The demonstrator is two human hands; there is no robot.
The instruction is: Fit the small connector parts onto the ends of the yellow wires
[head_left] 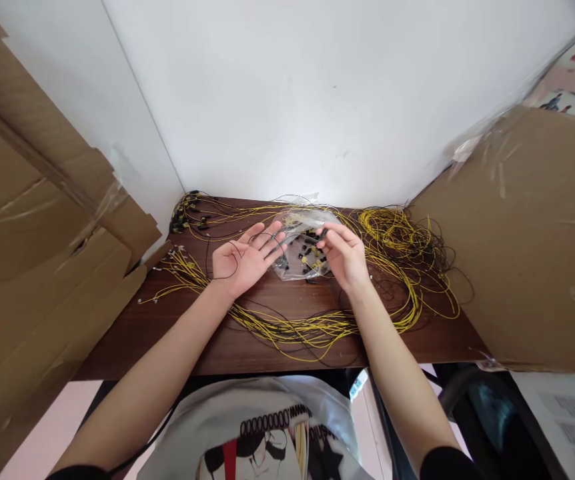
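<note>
1. Nearest, below both hands: a curved bundle of yellow and black wires on a brown desk.
2. Left hand: palm up, fingers spread, a thin black wire looping across it.
3. Right hand: fingertips pinching a small black part.
4. Between the hands, on the desk: a clear plastic bag with black and yellow pieces.
5. Beyond the right hand: a tangled yellow coil; beyond the left: clustered black connectors.
6. Farthest: a white wall.
</note>
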